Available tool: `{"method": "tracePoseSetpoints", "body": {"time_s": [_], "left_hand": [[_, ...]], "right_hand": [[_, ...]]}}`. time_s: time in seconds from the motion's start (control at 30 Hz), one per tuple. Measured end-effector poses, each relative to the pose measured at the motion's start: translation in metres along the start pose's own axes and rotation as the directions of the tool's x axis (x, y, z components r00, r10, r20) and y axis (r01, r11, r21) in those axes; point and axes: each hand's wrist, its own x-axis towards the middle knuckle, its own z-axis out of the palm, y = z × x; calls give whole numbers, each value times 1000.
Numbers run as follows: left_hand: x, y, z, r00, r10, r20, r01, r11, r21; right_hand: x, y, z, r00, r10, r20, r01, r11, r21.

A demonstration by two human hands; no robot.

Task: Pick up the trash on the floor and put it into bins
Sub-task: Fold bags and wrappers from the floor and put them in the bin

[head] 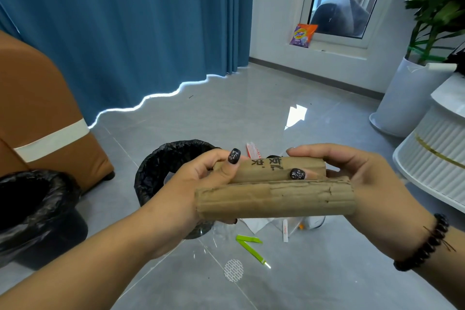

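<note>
Grey floor tiles [251, 113] remained littered: green strip [249, 246] and wrappers [285, 230] beside the nearer bin [151, 173]. Left hand [201, 184] and right hand [364, 184] gripped rolled cardboard [275, 199], fingers curled around it, unbinned.

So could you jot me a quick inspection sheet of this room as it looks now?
Surface: grey tiled floor, glossy.
Job's things: rolled cardboard; two black-lined bins.
Clutter: green strip, white wrappers on the floor.
Grips: left hand and right hand both hold the cardboard.
Cables: nothing seen.
Surroundings: blue curtain, brown sofa, potted plant, detergent bag on the sill.
</note>
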Motion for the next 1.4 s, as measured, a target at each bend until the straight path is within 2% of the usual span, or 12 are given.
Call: {"method": "tracePoseSetpoints", "body": {"time_s": [0.23,0.4,0.47,0.63,0.8,0.93,1.1,1.27,1.4], "left_hand": [[1,0,-4,997,72,-25,-70,995,64],[4,0,-6,995,99,-28,-97,991,90],[3,-1,-5,996,80,-35,-76,992,104],[0,0,2,999,-46,-28,44,998,-54],[0,-1,-1,990,-141,-2,140,986,-93],[2,-4,-3,995,-85,-48,83,996,-30],[1,0,-2,996,-25,-81,27,999,26],[1,2,-2,997,54,-62,-48,994,103],[-1,3,-3,999,34,-33,-32,998,59]], "right_hand": [[2,-2,-2,998,59,-8,-59,998,-37],[4,4,-1,989,143,33,-145,988,50],[5,7,-2,990,141,33,-142,989,47],[6,6,-5,996,87,20,-87,995,43],[1,-1,0,999,46,8,-46,999,3],[1,-7,2,1000,16,12,-15,999,-42],[3,-4,-3,996,34,77,-33,999,-12],[6,0,-4,982,149,120,-155,987,46],[7,5,-4,990,109,87,-108,994,-16]]}}
